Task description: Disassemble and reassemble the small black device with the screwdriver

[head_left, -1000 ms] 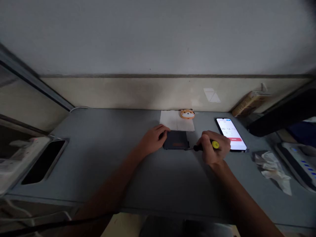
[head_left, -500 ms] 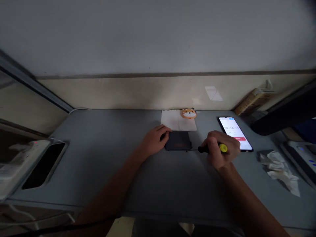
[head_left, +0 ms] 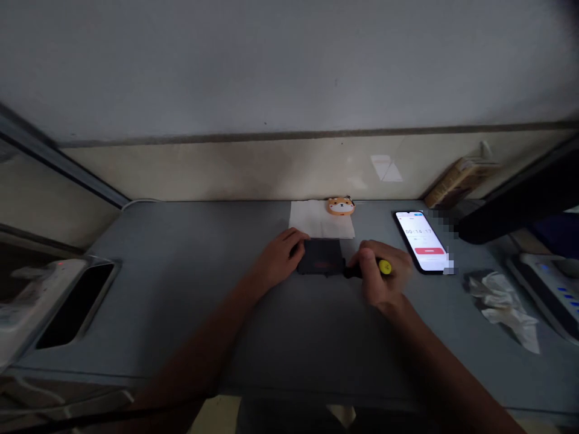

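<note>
A flat black rectangular case with faint reddish marking lies on the grey desk. My left hand grips its left side, fingers at the upper corner and thumb by the near-left edge. In my right hand is a screwdriver with a black handle and a yellow end cap, fingers wrapped round it. It lies almost level, pointing left at the case's lower right corner. Its tip is too dark to make out, so I cannot tell whether it touches.
Behind the case lie white paper and an orange animal-face pouch. A phone showing a timer is on the right, near crumpled tissue and a power strip. Another dark-screened phone lies at far left.
My right hand has moved left with the screwdriver, bringing its handle close to the case. My left hand keeps its hold. The view has shifted slightly.
</note>
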### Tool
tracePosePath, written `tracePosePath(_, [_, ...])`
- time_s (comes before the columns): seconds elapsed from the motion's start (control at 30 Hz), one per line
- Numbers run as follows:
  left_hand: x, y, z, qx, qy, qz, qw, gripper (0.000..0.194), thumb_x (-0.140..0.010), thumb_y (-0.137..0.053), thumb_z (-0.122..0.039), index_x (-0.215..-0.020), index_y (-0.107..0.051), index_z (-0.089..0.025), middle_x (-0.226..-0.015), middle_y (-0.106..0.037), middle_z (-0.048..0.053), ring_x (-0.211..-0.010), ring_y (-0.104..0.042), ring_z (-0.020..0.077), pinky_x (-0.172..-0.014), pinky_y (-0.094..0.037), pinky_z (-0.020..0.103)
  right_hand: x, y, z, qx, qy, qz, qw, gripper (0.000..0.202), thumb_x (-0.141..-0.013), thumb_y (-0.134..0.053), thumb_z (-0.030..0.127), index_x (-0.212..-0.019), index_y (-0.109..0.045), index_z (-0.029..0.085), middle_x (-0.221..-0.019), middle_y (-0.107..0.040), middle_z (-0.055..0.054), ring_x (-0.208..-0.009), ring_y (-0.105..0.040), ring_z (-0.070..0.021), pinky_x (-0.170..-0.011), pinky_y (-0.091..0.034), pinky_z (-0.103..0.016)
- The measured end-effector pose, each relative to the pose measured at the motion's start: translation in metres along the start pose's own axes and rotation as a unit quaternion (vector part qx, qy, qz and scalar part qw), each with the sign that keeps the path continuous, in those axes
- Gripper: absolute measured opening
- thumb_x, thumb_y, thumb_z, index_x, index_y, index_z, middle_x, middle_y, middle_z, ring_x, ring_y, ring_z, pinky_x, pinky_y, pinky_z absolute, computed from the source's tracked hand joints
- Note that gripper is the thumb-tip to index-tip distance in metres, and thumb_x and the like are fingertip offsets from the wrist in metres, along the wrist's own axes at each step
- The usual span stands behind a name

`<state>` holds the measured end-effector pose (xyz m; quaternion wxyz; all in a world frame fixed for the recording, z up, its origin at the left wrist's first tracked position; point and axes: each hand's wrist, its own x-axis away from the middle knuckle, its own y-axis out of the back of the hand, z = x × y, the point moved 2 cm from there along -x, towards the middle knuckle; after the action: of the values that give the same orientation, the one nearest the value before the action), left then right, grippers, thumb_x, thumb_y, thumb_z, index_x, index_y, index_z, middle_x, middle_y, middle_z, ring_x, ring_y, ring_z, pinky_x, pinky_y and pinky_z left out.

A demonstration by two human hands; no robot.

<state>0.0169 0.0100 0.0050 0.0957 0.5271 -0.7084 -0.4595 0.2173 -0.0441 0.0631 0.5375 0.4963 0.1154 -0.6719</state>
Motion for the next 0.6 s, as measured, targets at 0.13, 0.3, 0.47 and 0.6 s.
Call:
tracePosePath(0.13, [0.000,-0.002,0.000,0.001,-0.008,0.000,1.000,0.023,-0.097,-0.045,-0.012,-0.106,-0.064,-0.021,-0.103,-0.068,0.004,-0.097,-0.067,0.0173,-0.089,-0.055,0.030,0.003,-0.012,0.009,-0.038,0.033,0.036,0.998,0.033,-0.095,-0.049,0.018,-0.062,-0.057,0.021,-0.052,-0.060,0.000,-0.047,-0.055,-0.0114,-0.050,-0.043,-0.025])
tracePosePath(0.3, [0.000,-0.003,0.001,-0.007,-0.010,-0.008,1.000,0.023,-0.097,-0.046,-0.012,-0.107,-0.064,-0.022,-0.102,-0.068,0.004,-0.098,-0.067,0.0179,-0.092,-0.056,0.032,0.006,-0.018,0.015,-0.059,0.049,0.051,0.996,0.030,-0.095,-0.050,0.019,-0.066,-0.058,0.021,-0.055,-0.063,0.000,-0.049,-0.056,-0.0119,-0.052,-0.045,-0.026])
tracePosePath(0.47, [0.000,0.000,-0.001,-0.007,-0.029,-0.025,0.999,0.024,-0.096,-0.045,-0.012,-0.104,-0.065,-0.022,-0.104,-0.068,0.004,-0.101,-0.066,0.0175,-0.095,-0.055,0.032,0.007,-0.017,0.012,-0.074,0.032,0.032,0.996,0.034,-0.096,-0.047,0.019,-0.065,-0.058,0.022,-0.053,-0.062,0.000,-0.048,-0.056,-0.0125,-0.051,-0.044,-0.027])
tracePosePath(0.6, [-0.001,0.009,-0.012,0.031,-0.037,-0.042,0.998,0.022,-0.097,-0.046,-0.016,-0.098,-0.067,-0.021,-0.102,-0.068,0.005,-0.099,-0.065,0.0172,-0.094,-0.053,0.033,0.006,-0.014,0.008,-0.098,-0.038,0.000,0.995,0.040,-0.097,-0.046,0.024,-0.060,-0.061,0.021,-0.052,-0.062,0.000,-0.046,-0.055,-0.0125,-0.048,-0.042,-0.027])
